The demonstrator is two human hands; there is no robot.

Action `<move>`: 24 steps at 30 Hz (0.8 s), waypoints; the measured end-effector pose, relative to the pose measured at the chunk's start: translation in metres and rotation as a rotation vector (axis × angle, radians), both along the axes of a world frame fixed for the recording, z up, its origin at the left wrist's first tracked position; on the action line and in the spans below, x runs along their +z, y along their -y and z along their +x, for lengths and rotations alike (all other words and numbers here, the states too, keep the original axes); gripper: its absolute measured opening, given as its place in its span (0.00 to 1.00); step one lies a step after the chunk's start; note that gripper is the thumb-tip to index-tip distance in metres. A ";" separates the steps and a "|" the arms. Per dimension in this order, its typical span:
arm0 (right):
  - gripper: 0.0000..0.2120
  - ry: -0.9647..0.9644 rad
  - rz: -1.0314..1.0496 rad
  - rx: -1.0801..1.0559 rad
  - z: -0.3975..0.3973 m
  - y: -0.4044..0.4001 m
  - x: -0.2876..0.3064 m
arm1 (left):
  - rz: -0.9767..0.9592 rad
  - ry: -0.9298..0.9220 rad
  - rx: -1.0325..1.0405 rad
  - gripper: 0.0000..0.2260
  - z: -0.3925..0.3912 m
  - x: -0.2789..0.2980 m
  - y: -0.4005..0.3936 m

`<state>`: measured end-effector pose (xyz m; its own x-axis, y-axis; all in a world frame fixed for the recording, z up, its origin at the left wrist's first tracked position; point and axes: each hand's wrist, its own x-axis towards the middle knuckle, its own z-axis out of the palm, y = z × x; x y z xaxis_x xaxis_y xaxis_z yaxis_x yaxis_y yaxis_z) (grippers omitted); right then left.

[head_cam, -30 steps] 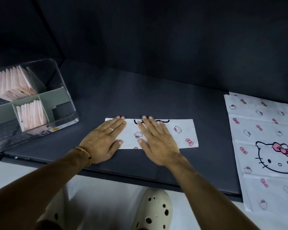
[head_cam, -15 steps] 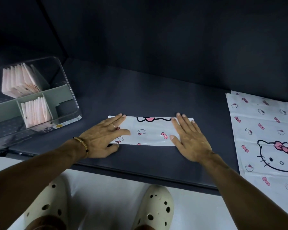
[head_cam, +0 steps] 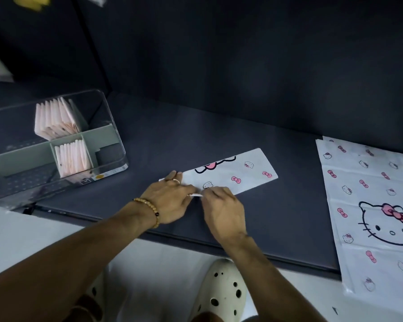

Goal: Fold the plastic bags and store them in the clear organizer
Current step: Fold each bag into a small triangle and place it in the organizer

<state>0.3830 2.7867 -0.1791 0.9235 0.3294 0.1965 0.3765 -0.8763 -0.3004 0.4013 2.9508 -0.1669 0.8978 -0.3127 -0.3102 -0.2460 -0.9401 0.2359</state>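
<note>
— White plastic, printed with cat faces and pink bows: where does the folded bag lie?

— On the dark tabletop, folded into a long strip. Its long axis runs from the near left up to the far right, tilted against the tabletop's front edge.

— And the hands?

— Both are at the strip's near-left end. The left hand rests over that end, fingers reaching to the far edge. The right hand sits just beside it, fingertips at the near edge. A thin white edge shows between them, and both seem to pinch it, though the blur leaves the exact grip unsure.

— So which way would the fold go?

— My guess is along the long axis, carrying the near-left end toward the free end at the far right. Neither hand is near that free end; the right is the closer one.

— Where does it go after?

— The clear organizer stands well off to the left, nearer the left hand, with folded bags upright in two compartments. A stack of flat bags waits on the right.
</note>
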 end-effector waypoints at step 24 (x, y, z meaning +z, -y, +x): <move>0.09 -0.596 0.170 -0.498 0.054 0.013 -0.001 | -0.394 -0.115 0.729 0.20 0.014 -0.018 0.022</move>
<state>0.4368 2.7742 -0.1803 0.9198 -0.1402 -0.3665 -0.3138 -0.8235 -0.4726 0.4150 2.9287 -0.1851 0.8863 0.2295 -0.4022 0.4380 -0.6975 0.5672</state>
